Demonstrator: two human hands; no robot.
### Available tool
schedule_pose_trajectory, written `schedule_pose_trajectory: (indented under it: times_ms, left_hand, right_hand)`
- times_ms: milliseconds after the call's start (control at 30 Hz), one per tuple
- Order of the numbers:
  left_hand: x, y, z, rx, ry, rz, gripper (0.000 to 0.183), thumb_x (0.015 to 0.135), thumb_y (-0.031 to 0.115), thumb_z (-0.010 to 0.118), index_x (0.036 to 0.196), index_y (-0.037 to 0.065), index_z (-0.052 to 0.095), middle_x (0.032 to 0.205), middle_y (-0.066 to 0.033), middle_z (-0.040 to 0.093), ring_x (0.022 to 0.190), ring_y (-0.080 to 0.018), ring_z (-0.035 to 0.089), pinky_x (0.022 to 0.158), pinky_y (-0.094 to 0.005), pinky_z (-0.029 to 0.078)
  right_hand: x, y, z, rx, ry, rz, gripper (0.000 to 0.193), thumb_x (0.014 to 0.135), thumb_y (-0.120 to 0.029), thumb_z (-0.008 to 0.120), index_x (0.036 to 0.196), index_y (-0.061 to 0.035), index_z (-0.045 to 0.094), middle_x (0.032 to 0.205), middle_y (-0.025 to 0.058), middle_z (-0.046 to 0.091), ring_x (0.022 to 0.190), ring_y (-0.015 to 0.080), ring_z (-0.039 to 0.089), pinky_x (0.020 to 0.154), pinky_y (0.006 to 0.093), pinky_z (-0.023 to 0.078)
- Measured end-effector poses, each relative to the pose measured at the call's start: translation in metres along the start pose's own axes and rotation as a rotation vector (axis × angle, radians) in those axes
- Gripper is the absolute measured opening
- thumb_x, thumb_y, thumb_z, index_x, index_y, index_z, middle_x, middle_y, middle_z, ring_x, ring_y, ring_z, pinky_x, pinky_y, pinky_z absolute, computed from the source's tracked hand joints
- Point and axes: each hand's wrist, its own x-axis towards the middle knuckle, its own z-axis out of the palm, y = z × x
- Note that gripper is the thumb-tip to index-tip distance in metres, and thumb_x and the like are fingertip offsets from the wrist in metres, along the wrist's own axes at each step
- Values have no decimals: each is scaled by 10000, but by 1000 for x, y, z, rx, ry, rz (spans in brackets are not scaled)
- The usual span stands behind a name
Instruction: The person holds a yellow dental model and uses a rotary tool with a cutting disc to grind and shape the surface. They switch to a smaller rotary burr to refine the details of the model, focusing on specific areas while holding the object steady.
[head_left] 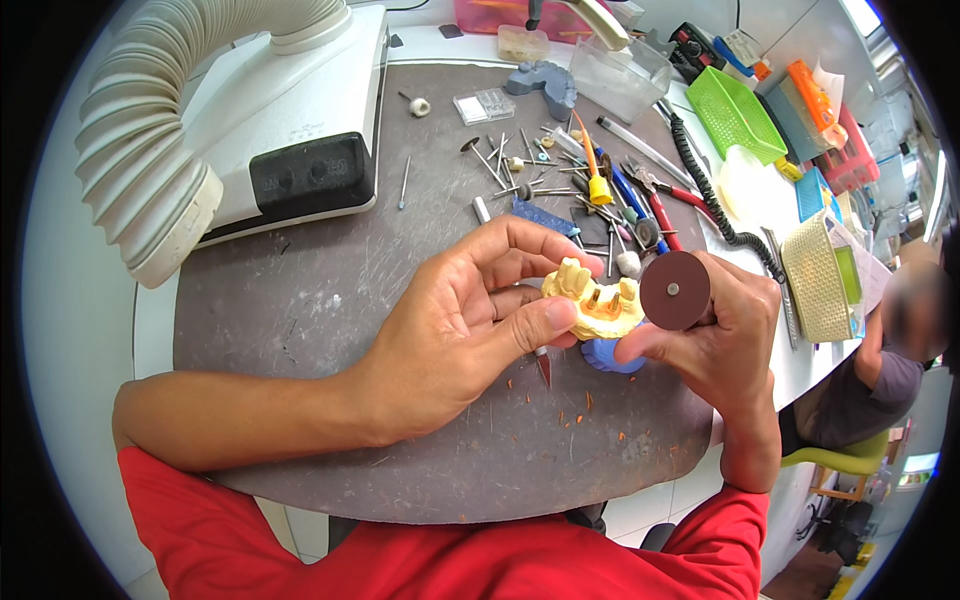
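Note:
In the middle, my left hand (pixel 470 320) is closed on a yellow plaster dental model (pixel 606 306) by its left side, thumb in front and fingers behind. The model has several tooth shapes, and metal pins stand in the gap between them. My right hand (pixel 735 335) is closed at the model's right end, its thumb close to the lower edge. A round brown abrasive disc (pixel 676 291) with a metal centre sits before the right fingers, its face turned up toward me; whatever carries it is hidden. Partly covered behind the model is a round blue object (pixel 612 356).
Burs and pliers (pixel 660 205) clutter the bench (pixel 300 300) beyond my hands. A grey dental cast (pixel 543 88) lies at the back, a white machine with a ribbed hose (pixel 150 120) at left. Green (pixel 735 115) and cream baskets (pixel 818 275) stand right; another person (pixel 860 390) sits beyond.

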Motion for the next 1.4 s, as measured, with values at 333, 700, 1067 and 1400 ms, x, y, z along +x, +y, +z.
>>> schedule_pose_trajectory:
  times_ms: [333, 700, 1067, 1400]
  left_hand:
    - [-2, 5, 4, -48, 33, -56, 378, 1019, 257, 476, 1323, 40, 419, 1267, -146, 557, 1194, -214, 557, 970, -384, 503]
    - [-1, 9, 2, -34, -29, -175, 436, 1040, 341, 401, 1235, -28, 524, 1162, -113, 604, 981, -157, 623, 845, -342, 555]
    - [-1, 6, 3, -3, -36, -129, 543, 1034, 417, 387, 1321, -32, 489, 1148, -83, 604, 900, -105, 589, 758, -246, 505]
    - [-2, 15, 7, -25, -44, -282, 711, 1024, 560, 183, 1128, 20, 634, 837, -30, 601, 687, -97, 527, 614, -229, 447]
  right_hand:
    - [3, 0, -4, -18, 99, -85, 545, 543, -458, 900, 710, -46, 585, 561, 13, 544, 433, 82, 466, 398, 242, 350]
    - [15, -8, -2, 127, 127, -168, 388, 636, -249, 876, 889, -25, 684, 772, 70, 665, 647, 150, 630, 550, 273, 475]
    - [9, -11, 4, 119, 49, -173, 285, 576, -59, 796, 840, -69, 689, 723, 53, 650, 561, 181, 633, 468, 278, 454]
    - [9, -11, -11, 80, -108, -45, 559, 553, -493, 876, 770, -52, 609, 500, 20, 495, 419, 160, 487, 419, 268, 379]
